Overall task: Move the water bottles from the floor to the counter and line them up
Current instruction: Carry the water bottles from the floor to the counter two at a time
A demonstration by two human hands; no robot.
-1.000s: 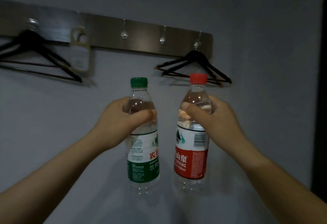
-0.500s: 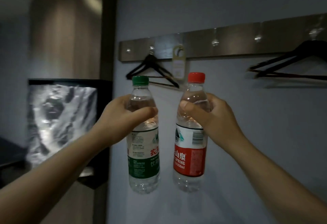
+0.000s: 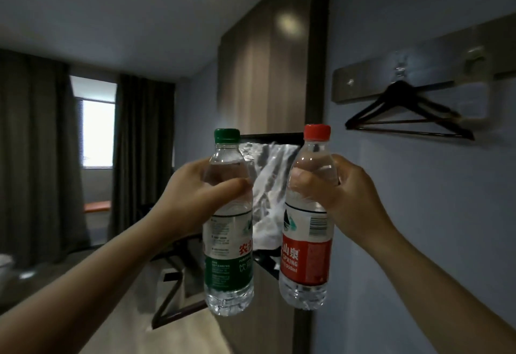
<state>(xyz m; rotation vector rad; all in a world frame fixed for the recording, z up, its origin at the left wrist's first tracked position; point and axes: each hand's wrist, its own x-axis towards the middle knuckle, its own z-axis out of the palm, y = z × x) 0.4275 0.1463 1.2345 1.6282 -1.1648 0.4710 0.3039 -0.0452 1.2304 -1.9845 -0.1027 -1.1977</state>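
Out in front of the person, in the head view, the left hand holds the green-capped bottle by its shoulder, with fingers and thumb curled round the clear plastic. The right hand holds the red-capped bottle the same way.

Each bottle's long axis runs up and down, with the cap above its hand and the label and base below. The green one is upright and the red one leans slightly. They hang side by side, near each other but apart, both off the floor.

Beyond and below the hands is a dark-framed recess with a marbled back. Its ledge may be the desk, though that cannot be told, and both hands look equally near it.

The walls are thin and see-through, the labels glossy and the caps ridged. They would probably dent under a hard squeeze.
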